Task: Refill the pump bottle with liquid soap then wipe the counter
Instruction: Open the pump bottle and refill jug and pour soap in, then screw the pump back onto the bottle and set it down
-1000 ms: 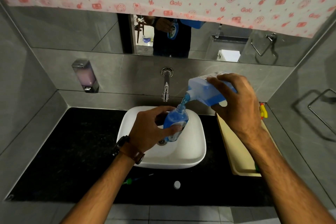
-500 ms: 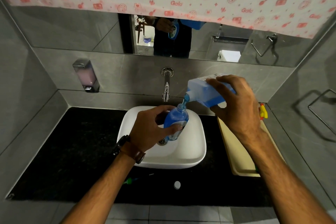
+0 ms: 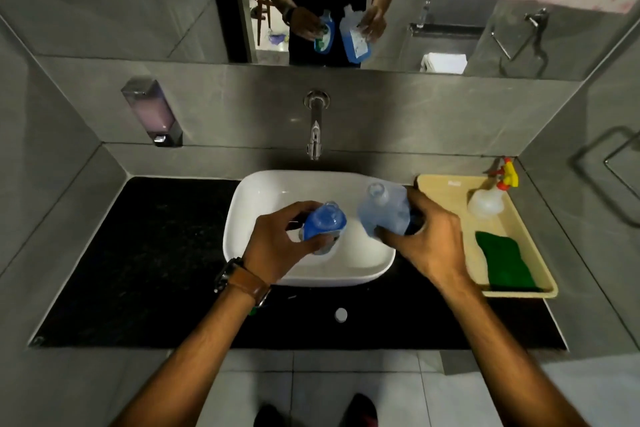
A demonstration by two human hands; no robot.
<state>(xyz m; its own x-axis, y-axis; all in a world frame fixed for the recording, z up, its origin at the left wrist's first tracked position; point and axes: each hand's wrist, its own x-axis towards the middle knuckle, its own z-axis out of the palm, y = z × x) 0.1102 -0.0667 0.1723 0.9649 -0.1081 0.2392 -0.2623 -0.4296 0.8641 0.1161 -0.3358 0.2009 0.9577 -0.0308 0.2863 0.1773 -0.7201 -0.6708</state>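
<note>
Head camera is showing both hands holding bottles over the white basin (image 3: 270, 191). Left hand (image 3: 277, 250) is gripping the blue pump bottle (image 3: 323, 224); right hand (image 3: 429, 243) is clasping the upright refill bottle (image 3: 384, 211), just beside it.

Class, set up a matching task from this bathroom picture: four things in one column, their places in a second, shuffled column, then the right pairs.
Things:
1. pump bottle
2. refill bottle
3. green cloth
4. white cap

Places:
A. on the black counter, in front of the sink
B. in the left hand
C. in the tray
D. in the right hand

Pairs: 1-B, 2-D, 3-C, 4-A
</note>
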